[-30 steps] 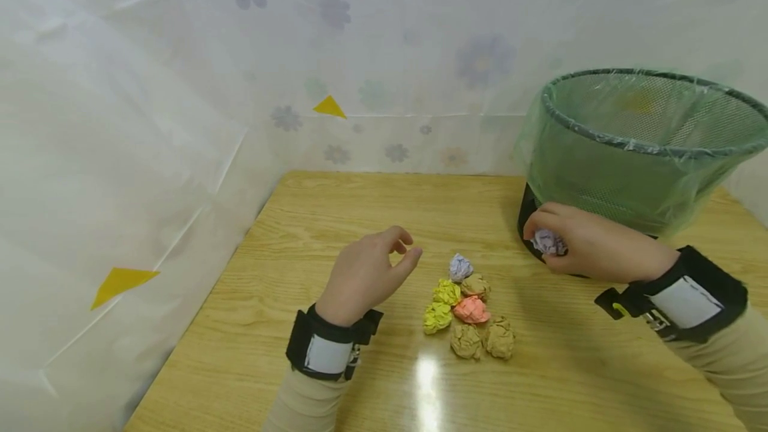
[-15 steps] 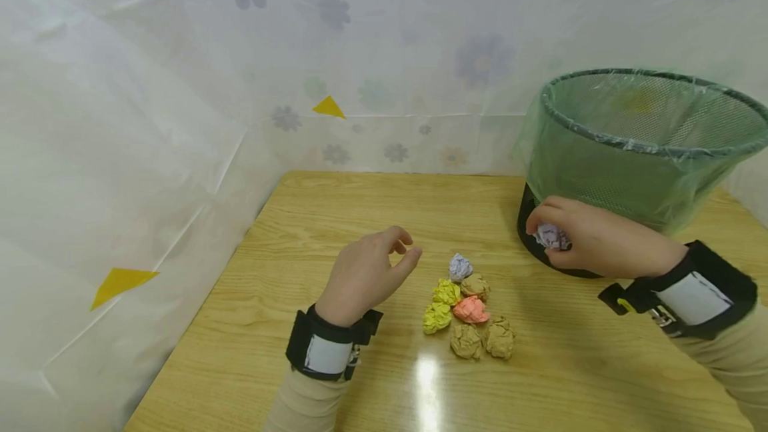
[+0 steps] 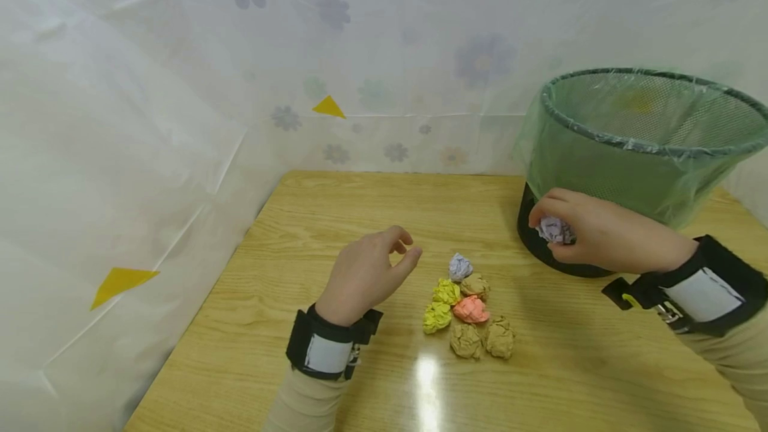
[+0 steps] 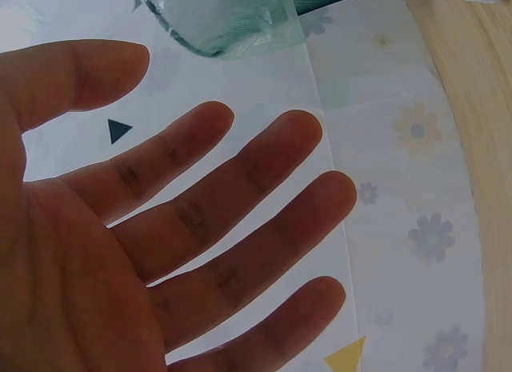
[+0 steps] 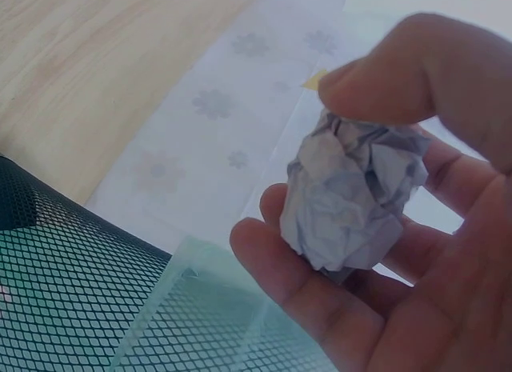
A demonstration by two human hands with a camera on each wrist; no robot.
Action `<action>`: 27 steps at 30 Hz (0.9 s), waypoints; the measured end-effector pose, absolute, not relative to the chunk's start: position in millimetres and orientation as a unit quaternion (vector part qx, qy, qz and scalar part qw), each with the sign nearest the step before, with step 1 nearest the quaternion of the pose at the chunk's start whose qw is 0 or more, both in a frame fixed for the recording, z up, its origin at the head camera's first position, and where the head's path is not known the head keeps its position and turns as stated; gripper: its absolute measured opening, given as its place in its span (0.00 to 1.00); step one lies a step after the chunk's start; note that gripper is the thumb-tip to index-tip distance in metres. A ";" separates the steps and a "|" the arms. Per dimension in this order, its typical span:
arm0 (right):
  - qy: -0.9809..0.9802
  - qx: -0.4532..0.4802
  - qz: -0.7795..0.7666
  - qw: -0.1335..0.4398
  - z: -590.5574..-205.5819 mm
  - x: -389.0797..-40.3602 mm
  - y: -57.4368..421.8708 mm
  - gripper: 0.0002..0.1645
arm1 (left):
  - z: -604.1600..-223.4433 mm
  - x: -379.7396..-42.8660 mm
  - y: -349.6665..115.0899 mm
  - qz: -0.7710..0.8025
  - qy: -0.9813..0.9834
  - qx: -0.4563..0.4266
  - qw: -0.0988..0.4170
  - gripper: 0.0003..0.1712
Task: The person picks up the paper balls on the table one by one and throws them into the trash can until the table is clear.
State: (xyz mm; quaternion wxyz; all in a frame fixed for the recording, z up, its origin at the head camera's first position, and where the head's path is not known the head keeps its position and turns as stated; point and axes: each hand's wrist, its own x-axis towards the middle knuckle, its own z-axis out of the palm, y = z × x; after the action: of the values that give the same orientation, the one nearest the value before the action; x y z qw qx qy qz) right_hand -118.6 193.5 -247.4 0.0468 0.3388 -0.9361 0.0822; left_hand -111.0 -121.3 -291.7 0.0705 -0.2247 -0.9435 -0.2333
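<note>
Between thumb and fingers my right hand (image 3: 606,229) holds a crumpled white paper ball (image 5: 352,196), in front of the near left side of a mesh wastebasket (image 3: 531,232). A green plastic bag (image 3: 606,172) lines that basket and folds over its rim. My left hand (image 3: 369,275) hovers over the table with nothing in it; the left wrist view shows its fingers (image 4: 264,164) spread. To its right lies a cluster of paper balls: one white (image 3: 460,267), two yellow (image 3: 437,318), one pink (image 3: 471,310) and three brown (image 3: 500,339).
The wooden table (image 3: 360,205) ends at a pale flowered sheet (image 3: 390,85) behind it and along the left. Yellow triangles (image 3: 123,285) are stuck on the sheet. The basket takes up the table's back right.
My right hand has risen slightly and shifted right with the white paper ball, along the front of the basket. The left hand and the cluster have stayed in place.
</note>
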 end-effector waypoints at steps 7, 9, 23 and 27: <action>-0.935 0.342 0.073 0.053 -246.5 -118.6 193.1 0.16 | -292.5 -111.0 -121.6 -0.237 -0.944 -0.221 0.064 0.19; -0.936 0.340 0.071 0.053 -245.9 -118.4 193.0 0.16 | -292.3 -110.8 -121.5 -0.237 -0.944 -0.221 0.063 0.19; -0.936 0.340 0.071 0.061 -237.8 -113.5 190.3 0.18 | -290.5 -110.0 -121.7 -0.239 -0.943 -0.222 0.067 0.18; -0.935 0.342 0.070 0.066 -236.1 -112.9 189.7 0.19 | -290.1 -109.8 -122.3 -0.238 -0.943 -0.224 0.066 0.18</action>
State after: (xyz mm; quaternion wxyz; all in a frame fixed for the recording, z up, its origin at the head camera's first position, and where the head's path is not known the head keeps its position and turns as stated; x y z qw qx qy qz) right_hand -112.9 189.7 -236.1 0.0659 0.3424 -0.9346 0.0703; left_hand -109.8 -122.3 -290.1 0.0664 -0.2236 -0.9427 -0.2384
